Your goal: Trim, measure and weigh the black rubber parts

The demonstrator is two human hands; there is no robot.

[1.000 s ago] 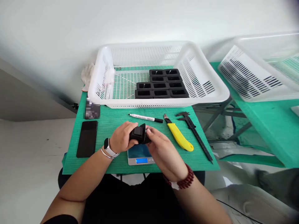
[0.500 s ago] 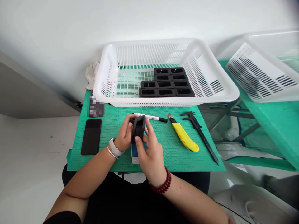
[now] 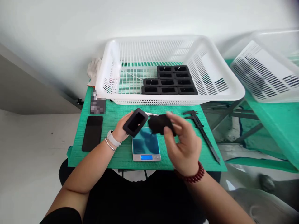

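No text, brand or number is legible. The small scale [image 3: 146,141] bears a lit blue display [image 3: 146,157], its digits too small and washed out to read; the marks beside it are likewise indistinct. Graduations on the caliper [image 3: 205,136] cannot be resolved. The dark card [image 3: 97,105] at the surface's [image 3: 112,121] left edge is pixelated, concealing any print.

Bright, diffuse light leaves a soft shadow on the wall [image 3: 227,43] right of the white basket [image 3: 173,97]. In front of the basket, the scale [image 3: 146,144] has a glossy sheen, blur smears the right hand [image 3: 184,146] and its dark piece [image 3: 161,123], and pixelation hides a small item [image 3: 97,105].
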